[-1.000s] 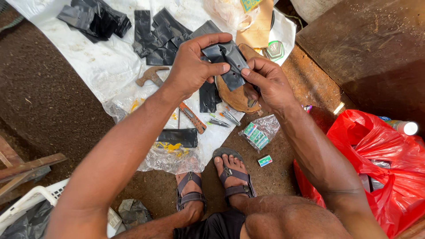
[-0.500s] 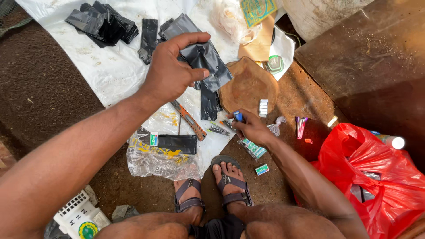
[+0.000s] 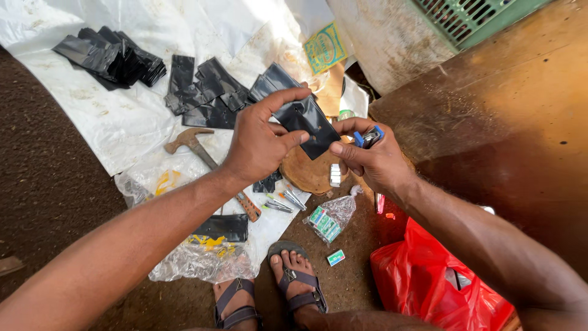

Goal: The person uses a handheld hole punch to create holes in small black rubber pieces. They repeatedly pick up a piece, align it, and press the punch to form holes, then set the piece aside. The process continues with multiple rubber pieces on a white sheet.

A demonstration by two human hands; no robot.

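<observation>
Above the round wooden block (image 3: 309, 171), the left hand (image 3: 260, 147) pinches a black plastic pouch (image 3: 303, 119) while the right hand (image 3: 373, 162) clasps what looks like a small stapler (image 3: 369, 136) (blue-tipped) beside it, so joining seems underway, needing its mouth aligned on the pouch's edge.

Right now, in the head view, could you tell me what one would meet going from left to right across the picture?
Stack of black pouches → hammer → left hand holding a black pouch → right hand pinching a small blue-and-metal tool → red plastic bag.
</observation>
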